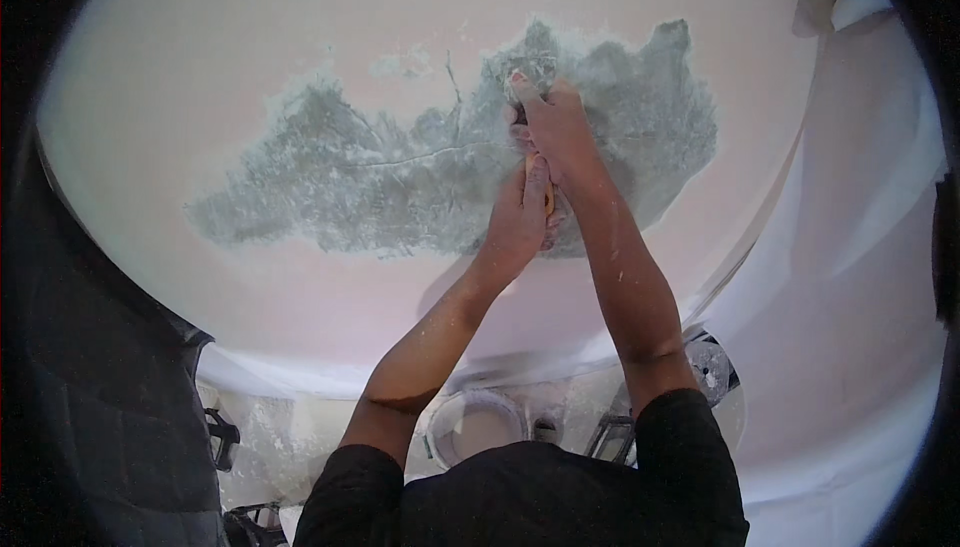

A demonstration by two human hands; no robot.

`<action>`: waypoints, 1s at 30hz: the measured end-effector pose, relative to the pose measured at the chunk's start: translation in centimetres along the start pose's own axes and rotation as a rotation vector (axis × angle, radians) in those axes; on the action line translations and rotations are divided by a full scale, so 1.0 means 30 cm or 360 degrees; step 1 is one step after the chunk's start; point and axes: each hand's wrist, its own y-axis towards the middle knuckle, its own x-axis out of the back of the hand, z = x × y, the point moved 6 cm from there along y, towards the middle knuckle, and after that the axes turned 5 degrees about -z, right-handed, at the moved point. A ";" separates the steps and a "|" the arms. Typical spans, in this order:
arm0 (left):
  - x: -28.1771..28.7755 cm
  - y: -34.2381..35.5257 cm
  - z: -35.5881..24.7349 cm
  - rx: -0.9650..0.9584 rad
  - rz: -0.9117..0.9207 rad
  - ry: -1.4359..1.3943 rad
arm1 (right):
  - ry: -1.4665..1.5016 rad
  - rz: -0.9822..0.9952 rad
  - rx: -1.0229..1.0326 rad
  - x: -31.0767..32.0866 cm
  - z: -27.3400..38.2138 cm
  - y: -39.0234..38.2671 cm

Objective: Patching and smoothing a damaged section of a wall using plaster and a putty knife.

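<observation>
A large, irregular grey rough patch (400,202) with a thin crack lies on the pale pink-white surface (250,27). My right hand (550,127) is closed round the upper part of a hand tool over the upper right of the patch, with pale dust on its fingers. Just below it, my left hand (525,202) grips the orange handle (548,202) of the same tool. The tool's working end is mostly hidden by my fingers, so I cannot make out its shape.
A white bucket (470,427) stands below, near my body, beside black-framed objects (612,439) and a round disc (708,372). Dark sheeting (110,367) hangs at the left. Pale sheeting (840,297) runs down the right, beyond the curved edge of the pink-white surface.
</observation>
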 end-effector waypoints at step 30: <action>-0.014 -0.047 -0.060 0.0120 -0.0088 -0.0105 | 0.0036 -0.0049 -0.0152 -0.005 0.016 -0.007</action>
